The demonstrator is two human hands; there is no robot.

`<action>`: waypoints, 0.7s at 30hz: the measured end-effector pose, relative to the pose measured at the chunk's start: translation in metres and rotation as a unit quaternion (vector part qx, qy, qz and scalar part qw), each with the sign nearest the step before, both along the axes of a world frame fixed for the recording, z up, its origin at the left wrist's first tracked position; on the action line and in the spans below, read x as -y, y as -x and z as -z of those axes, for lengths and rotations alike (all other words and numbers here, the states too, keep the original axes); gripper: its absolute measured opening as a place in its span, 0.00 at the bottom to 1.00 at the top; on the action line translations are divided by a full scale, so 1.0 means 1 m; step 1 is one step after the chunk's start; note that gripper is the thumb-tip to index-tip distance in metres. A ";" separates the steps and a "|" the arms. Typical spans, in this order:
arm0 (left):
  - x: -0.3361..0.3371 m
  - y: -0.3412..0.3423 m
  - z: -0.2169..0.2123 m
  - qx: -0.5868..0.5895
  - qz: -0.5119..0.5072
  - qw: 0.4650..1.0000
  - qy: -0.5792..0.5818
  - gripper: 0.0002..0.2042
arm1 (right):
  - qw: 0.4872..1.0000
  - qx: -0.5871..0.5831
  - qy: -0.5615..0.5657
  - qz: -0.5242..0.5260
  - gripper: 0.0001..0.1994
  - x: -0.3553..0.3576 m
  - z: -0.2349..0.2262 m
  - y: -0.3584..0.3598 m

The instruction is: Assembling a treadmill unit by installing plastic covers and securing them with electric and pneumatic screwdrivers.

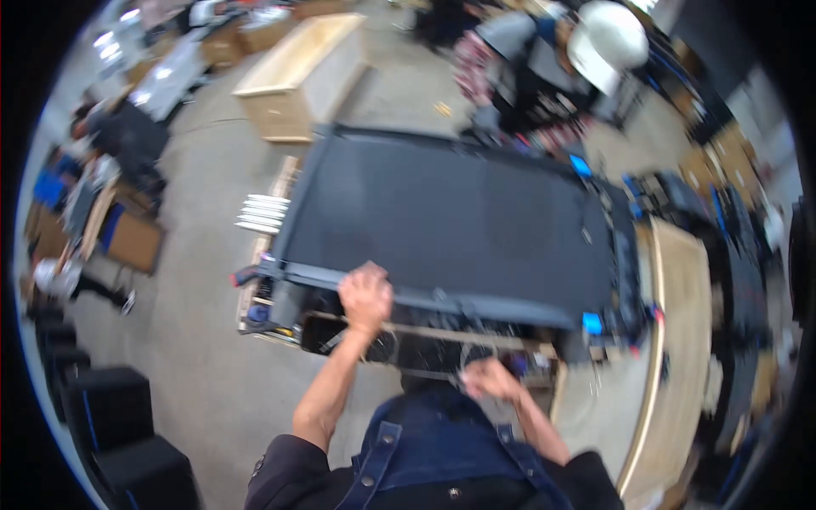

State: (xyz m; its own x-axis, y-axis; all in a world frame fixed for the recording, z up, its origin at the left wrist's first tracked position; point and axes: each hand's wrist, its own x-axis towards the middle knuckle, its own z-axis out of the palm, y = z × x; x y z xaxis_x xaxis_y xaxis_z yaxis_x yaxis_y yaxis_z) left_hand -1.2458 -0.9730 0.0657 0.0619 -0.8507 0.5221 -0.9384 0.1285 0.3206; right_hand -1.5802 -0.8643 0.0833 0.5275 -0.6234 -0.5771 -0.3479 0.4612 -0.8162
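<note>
A large dark fabric-covered panel (425, 221) lies flat on a workbench in front of me, with a lighter grey strip along its near edge. My left hand (365, 296) rests on that strip toward its left end, fingers stretched over the edge. Lower and to the right, my right hand (491, 378) is closed at the front of the bench, beside a dark glossy surface (433, 347) below the panel. Blur hides what its fingers hold, if anything.
Across the bench a person in a white cap (605, 42) bends over the far right corner. White strips (263, 212) are stacked at the left. An open wooden box (297, 81) stands beyond, a wooden frame (676, 340) to the right. Black boxes (110, 408) line the lower left.
</note>
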 end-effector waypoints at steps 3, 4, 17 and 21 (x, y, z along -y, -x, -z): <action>0.007 0.001 -0.009 -0.008 0.026 0.999 0.027 0.14 | 0.971 0.056 0.096 0.214 0.13 0.011 -0.048 -0.002; 0.010 0.003 -0.010 -0.009 0.037 0.999 0.023 0.14 | 0.931 0.145 0.109 0.317 0.21 0.014 -0.060 0.004; -0.069 0.085 -0.030 -0.119 0.123 0.985 -0.006 0.11 | 0.836 -0.410 0.065 0.358 0.55 -0.152 0.243 0.171; -0.114 0.179 0.036 -0.205 0.244 0.880 -0.352 0.10 | 0.832 -0.294 -0.048 0.468 0.64 -0.090 0.227 0.144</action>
